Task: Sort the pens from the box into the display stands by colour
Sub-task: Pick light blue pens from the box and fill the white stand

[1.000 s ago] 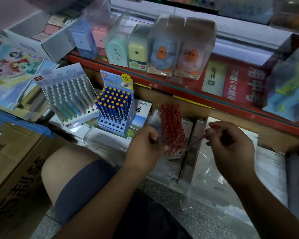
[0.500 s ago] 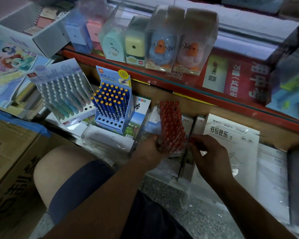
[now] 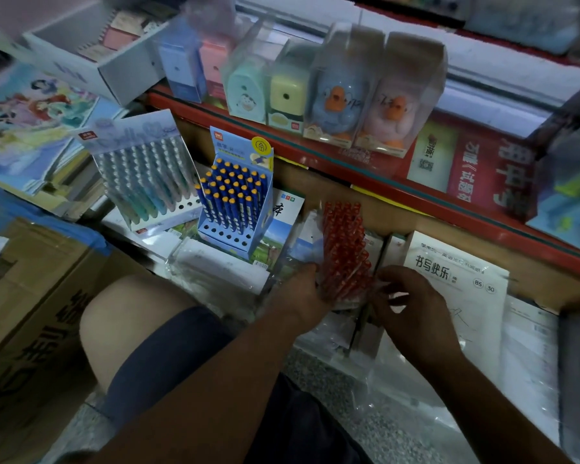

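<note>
well, my left hand [image 3: 302,291] has its fingers curled onto the left side of the red pen stand [image 3: 308,234], so that hand is clamped on it. my right hand [image 3: 412,308] sits just beside the stand's lower right corner, its fingers [image 3: 387,279] bent and bunched toward the clear plastic. the blur there keeps me from telling whether they pinch a pen, touch the stand or hold nothing.

the stand is between both hands, low in front of the wooden shelf front, over packets wrapped in clear film. its red pens [image 3: 345,229] are packed in rows with their long axes parallel. they lean with their top ends up and away from me toward the shelf, and their lower ends are down by my palms.

left of it the blue pen stand [image 3: 228,236] rests among the packets. its blue pens [image 3: 235,195] have yellow tops and tilt much the same way, with a row of open holes along the front. further left is the pastel pen stand [image 3: 168,217], whose pale pens lean back toward the upper left.

just right of my right hand lies a white workbook [image 3: 456,279]. above runs the red shelf [image 3: 349,170], carrying boxed sharpeners, two of them duck-shaped [image 3: 335,105]. at the far left a cardboard box [image 3: 31,313] sits beside my bare knee [image 3: 131,326].
</note>
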Motion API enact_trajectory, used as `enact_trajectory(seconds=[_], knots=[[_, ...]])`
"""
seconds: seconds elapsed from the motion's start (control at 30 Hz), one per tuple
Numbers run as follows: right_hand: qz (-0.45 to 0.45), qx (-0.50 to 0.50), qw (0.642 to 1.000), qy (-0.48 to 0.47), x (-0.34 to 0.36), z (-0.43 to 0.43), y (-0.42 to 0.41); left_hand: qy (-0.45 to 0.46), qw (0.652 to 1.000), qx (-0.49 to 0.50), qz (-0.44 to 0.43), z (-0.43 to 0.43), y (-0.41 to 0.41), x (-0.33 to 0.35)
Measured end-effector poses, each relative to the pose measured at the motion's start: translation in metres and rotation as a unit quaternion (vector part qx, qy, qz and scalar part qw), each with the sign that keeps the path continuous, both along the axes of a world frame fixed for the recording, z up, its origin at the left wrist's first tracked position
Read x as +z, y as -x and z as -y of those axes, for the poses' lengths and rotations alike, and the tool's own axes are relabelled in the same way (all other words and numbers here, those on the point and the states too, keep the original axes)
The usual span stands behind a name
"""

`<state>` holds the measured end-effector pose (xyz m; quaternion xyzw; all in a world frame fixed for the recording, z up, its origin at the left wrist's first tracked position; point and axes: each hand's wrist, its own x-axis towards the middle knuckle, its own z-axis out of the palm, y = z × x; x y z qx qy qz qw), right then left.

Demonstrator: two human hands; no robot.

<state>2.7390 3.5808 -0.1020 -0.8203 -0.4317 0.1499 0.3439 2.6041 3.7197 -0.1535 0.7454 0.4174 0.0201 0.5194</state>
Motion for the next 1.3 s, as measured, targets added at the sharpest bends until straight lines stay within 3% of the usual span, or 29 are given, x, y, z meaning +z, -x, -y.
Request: enact_trajectory(seconds=[0.13,0.27,0.37,0.47,0.7,1.03,1.3], knots=[[0.041,0.014,0.998,-0.034,0.039,-0.015,0.013,-0.033,0.999,0.018,-0.018,-0.012,0.007,0.028],[0.028,0.091,0.995,-0.033,0.064,-0.064,0.045,-0.068,0.990,0.104,0.068,-0.052,0.050,0.073],[0.024,0.193,0.979,-0.059,0.068,-0.114,0.087,-0.109,0.956,0.250,0.108,-0.090,0.108,0.111],[0.045,0.305,0.945,-0.109,0.067,-0.166,0.143,-0.148,0.923,0.331,0.130,-0.120,0.184,0.126],[0.014,0.502,0.864,-0.045,0.055,-0.263,0.296,-0.190,0.847,0.497,-0.011,-0.143,0.388,0.118],[0.037,0.613,0.788,0.044,-0.008,-0.359,0.487,-0.182,0.739,0.628,-0.161,-0.141,0.591,0.051],[0.079,0.635,0.769,0.010,-0.037,-0.433,0.614,-0.230,0.735,0.604,-0.205,-0.180,0.661,0.006]])
